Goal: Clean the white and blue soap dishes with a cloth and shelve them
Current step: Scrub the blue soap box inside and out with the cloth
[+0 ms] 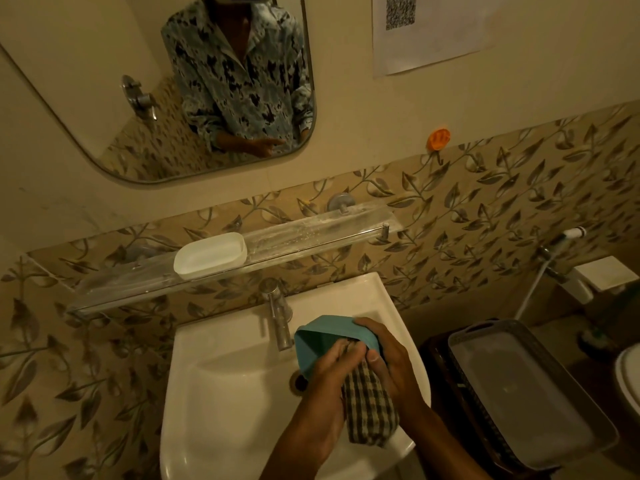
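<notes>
Both forearms reach in from below, over the white sink (221,393). Between them hangs a checked cloth (369,407), its upper end pushed into the blue soap dish (322,337). That dish is held tilted above the basin, just right of the chrome tap (278,317), its open side turned toward the person. Her left hand (329,379) has its grip pressed around the cloth, fingers curled into the dish's hollow. Her right hand (388,358) has its grip closed on the dish's far rim, thumb lying against the cloth.

On the clear glass shelf (311,233) above the sink sits the white soap dish (210,252), upright and toward the shelf's left half. A grey tray (540,441) rests to the right of the sink. Above the shelf, the mirror (104,98) shows a patterned shirt.
</notes>
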Tool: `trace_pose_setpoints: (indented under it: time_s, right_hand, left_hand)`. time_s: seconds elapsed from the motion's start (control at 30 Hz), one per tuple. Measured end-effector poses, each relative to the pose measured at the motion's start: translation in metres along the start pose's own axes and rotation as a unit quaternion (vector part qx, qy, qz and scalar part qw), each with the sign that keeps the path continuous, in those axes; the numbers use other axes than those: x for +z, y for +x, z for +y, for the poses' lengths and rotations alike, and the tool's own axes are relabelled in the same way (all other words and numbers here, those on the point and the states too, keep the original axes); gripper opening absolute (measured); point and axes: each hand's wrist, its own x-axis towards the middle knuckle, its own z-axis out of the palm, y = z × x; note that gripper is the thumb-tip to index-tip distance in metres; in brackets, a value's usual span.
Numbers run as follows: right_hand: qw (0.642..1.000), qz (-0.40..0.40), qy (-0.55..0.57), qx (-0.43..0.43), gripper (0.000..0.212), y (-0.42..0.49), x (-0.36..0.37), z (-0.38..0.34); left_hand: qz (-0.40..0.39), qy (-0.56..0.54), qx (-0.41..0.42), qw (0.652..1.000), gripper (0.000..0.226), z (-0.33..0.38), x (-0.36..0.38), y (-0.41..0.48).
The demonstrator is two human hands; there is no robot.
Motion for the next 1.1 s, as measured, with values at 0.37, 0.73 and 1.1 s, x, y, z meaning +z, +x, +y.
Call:
trace_pose_setpoints:
  time_s: [0.37,0.73,1.1]
  right_hand:
    - [0.863,-0.035,0.435,0.256,0.083,-0.001,0.001,-0.010]
    - [0.881,0.001,0.364,0.303,0.115,0.014,0.010,-0.001]
    - [0.938,0.033,0.273,0.212,0.101,0.019,0.026,0.006]
  left_hand:
    - [0.045,0.636,0.249,0.729,0.047,0.009,-0.019,0.005]
    - [-0.094,0.712,0.123,0.684,0.066,0.022,-0.037,-0.010]
    - [0.013,0.476,0.061,0.877,0.032,0.017,-0.017,-0.008]
